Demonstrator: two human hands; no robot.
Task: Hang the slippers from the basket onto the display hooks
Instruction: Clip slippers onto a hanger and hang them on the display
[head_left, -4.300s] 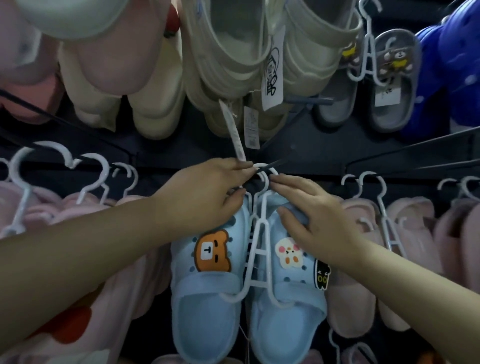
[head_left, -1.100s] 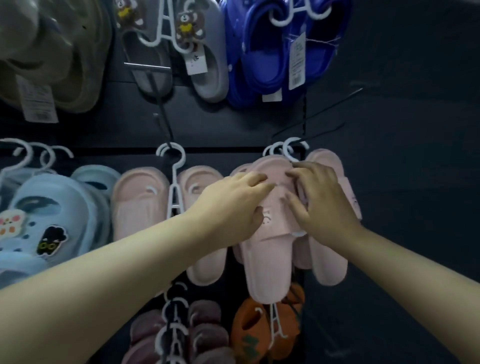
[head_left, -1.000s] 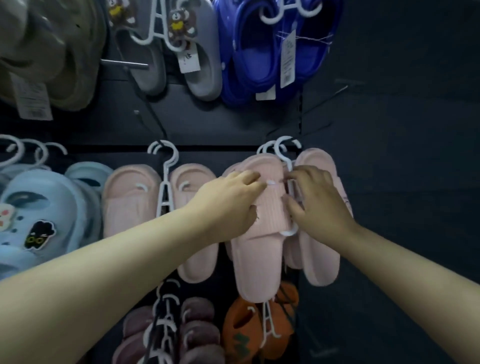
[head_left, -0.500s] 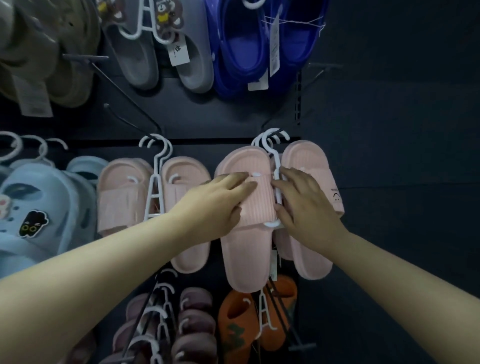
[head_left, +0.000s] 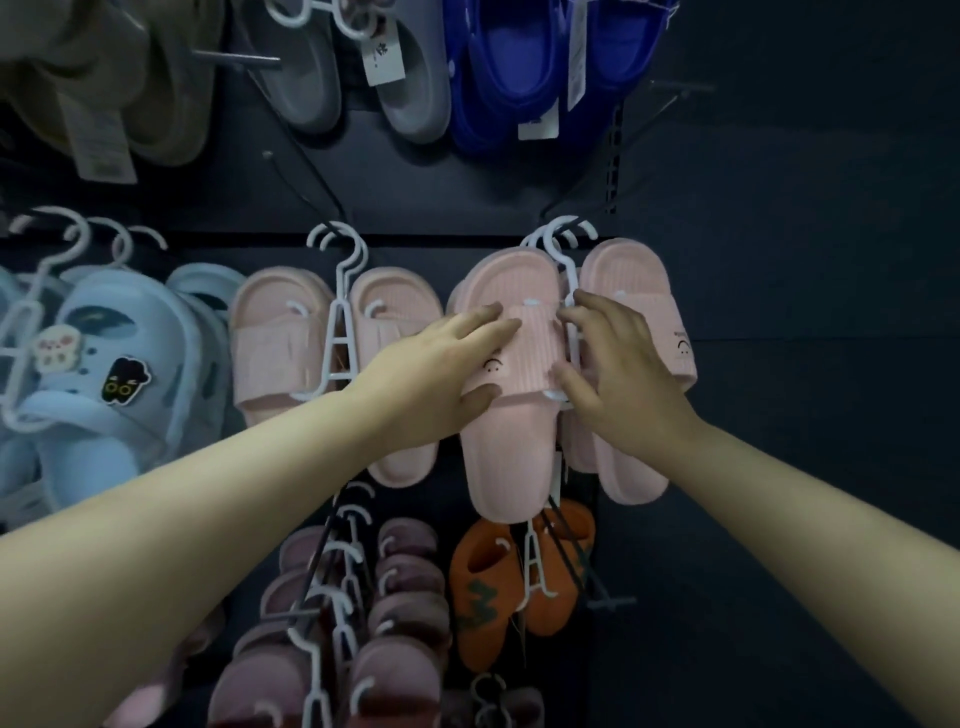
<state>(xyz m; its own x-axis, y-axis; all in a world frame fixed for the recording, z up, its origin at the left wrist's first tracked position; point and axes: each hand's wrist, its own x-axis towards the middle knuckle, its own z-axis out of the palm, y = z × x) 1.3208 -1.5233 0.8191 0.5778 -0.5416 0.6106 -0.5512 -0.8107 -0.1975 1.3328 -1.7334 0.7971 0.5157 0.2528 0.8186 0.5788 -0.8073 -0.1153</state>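
A pair of pink slippers (head_left: 509, 457) on a white hanger (head_left: 563, 260) hangs from a black wire display hook (head_left: 576, 195) on the dark wall. My left hand (head_left: 431, 379) lies on the strap of the pair's left slipper, fingers stretched out and thumb at the strap's lower edge. My right hand (head_left: 618, 379) holds the hanger's stem between the two slippers, fingertips curled over it and thumb below. It partly covers the right slipper (head_left: 634, 270). The basket is not in view.
Another pink pair (head_left: 280, 338) hangs just to the left, with light blue clogs (head_left: 119, 364) beyond it. Orange slippers (head_left: 488, 587) and mauve slippers (head_left: 395, 597) hang below. Grey slippers (head_left: 410, 78) and blue clogs (head_left: 509, 67) hang above. To the right is bare dark wall panel (head_left: 805, 312).
My hands left the light blue pair and went to the pink pair. In the last second the pink pair settled straighter on its hook and my left fingers stretched out over the strap.
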